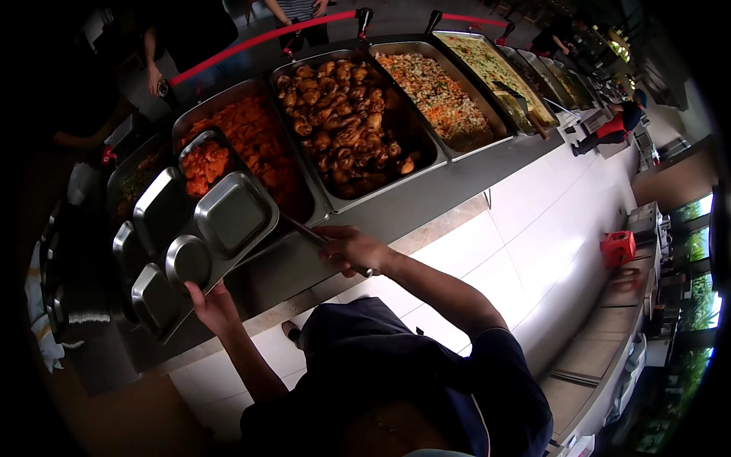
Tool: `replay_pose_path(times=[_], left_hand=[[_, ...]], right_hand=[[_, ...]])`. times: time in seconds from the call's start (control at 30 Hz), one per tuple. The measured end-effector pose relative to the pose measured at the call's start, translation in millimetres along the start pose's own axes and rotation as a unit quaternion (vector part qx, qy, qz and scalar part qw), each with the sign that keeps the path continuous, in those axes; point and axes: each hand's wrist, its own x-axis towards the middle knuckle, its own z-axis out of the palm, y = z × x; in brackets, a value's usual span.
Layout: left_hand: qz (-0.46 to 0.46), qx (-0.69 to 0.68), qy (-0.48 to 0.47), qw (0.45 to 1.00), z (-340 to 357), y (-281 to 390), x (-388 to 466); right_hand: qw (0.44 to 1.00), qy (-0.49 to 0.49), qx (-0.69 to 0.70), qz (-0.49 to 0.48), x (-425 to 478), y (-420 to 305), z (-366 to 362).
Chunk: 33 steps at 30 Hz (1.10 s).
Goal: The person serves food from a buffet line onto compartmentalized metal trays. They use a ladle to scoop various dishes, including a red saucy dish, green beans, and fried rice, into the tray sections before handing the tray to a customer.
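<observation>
My left hand grips the near edge of a compartmented steel meal tray, thumb on top, and the tray is tilted over the counter. One far compartment holds orange-red food pieces; the other compartments show bare metal. In my right hand is the metal handle of a serving utensil. Its working end is hidden behind the tray, toward the deep pan of orange-red food. Beside that pan stands a pan of browned chicken pieces.
Further along the steel counter come a pan of mixed chopped food and a pale yellow dish with a spatula. A red barrier belt runs behind, with people beyond. A red stool stands at right.
</observation>
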Motion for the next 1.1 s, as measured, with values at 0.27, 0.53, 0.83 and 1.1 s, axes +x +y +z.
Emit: replay_pose_path(times=[0.27, 0.53, 0.83, 1.1], left_hand=[[-0.035, -0.049, -0.061, 0.996, 68.4, -68.8, -21.2], [-0.075, -0.116, -0.085, 0.987, 116.8, -118.7, -22.6], [-0.079, -0.071, -0.09, 0.99, 194.2, -185.8, -22.2], [-0.073, -0.049, -0.046, 0.995, 271.2, -257.3, -35.2]], right_hand=[[1.0, -0.023, -0.011, 0.004, 53.5, 24.7, -10.4], [0.996, -0.085, -0.032, 0.003, 59.9, 19.0, -40.8], [0.979, -0.198, 0.016, -0.034, 43.3, -24.7, -116.7], [0.849, -0.119, -0.4, -0.324, -26.5, -23.2, -219.5]])
